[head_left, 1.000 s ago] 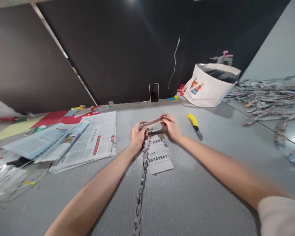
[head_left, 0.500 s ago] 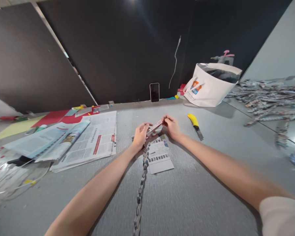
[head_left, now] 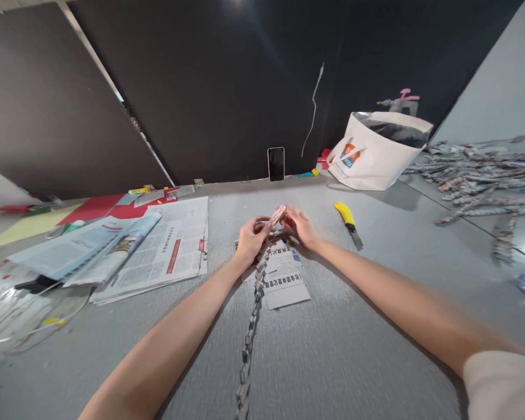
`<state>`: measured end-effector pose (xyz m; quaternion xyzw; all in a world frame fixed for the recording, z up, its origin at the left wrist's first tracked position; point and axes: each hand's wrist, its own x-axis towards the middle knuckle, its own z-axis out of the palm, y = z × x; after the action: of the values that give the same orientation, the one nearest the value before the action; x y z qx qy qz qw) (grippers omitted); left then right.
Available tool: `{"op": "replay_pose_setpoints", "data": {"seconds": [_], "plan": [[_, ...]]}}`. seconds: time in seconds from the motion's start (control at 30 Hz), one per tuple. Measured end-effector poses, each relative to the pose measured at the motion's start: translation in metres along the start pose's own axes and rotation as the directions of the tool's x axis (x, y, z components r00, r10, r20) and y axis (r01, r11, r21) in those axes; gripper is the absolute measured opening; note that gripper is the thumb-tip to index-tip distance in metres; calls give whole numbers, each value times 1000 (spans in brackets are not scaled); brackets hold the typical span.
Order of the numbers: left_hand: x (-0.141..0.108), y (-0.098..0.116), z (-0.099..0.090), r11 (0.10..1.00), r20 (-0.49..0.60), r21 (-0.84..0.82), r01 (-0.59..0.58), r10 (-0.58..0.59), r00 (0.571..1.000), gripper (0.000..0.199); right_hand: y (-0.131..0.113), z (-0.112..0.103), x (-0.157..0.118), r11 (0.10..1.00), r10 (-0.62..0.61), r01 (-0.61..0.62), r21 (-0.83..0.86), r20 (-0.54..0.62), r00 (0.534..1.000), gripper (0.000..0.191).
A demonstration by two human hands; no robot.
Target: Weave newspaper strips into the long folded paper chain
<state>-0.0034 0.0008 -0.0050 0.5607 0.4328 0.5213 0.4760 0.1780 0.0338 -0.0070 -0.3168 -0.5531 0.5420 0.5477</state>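
We look down at a grey surface with both bare forearms reaching forward to its middle. Our left hand and right hand meet there, close together, over a folded paper strip.

The strip is short, with red and white print, and tilts up from left to right. Its lower end sits in the left grip, pinched narrowly between thumb and fingers; its upper end lies against the fingertips of the right hand, whose grip is also narrow and closed on it. So the strip bridges the small gap between the two hands, raised just above the surface.

From under the left hand a paper chain of folded newspaper links runs straight back toward us, lying on the surface and leaving the picture at the near edge. Whether the strip is already joined to the chain's far end we cannot tell; the fingers hide that spot.

Beneath the hands lies a cut newspaper piece, flat, with the chain just beside its left side.

A yellow knife lies near the right hand, toward the right. A spread of newspapers covers the left part of the surface. A white bag stands toward the far right corner, and a phone leans upright at the far edge. A heap of strips lies along the right edge.
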Motion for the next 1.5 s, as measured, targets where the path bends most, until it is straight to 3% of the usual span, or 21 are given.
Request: {"op": "replay_pose_setpoints", "data": {"seconds": [0.4,0.73,1.1,1.17,1.33,1.5], "plan": [[0,2,1,995,13,70,-70,70,997,47,-3,-2,-4,980,-54,64,-187,60,997,54],[-1,4,2,984,128,175,-29,7,992,58,-4,-1,-6,966,-64,76,-247,54,996,59],[0,3,2,972,120,229,-46,19,993,58,-5,1,-7,956,-85,102,-276,73,994,60],[-1,3,2,976,124,214,-31,4,992,56,-5,-1,-5,952,-107,108,-286,22,994,59],[0,0,2,979,105,202,0,-21,994,51,3,-10,3,968,-181,127,-217,-252,951,57],[2,-3,1,983,90,183,2,-19,996,53,5,-10,5,980,-160,122,-158,-256,953,55]]}}
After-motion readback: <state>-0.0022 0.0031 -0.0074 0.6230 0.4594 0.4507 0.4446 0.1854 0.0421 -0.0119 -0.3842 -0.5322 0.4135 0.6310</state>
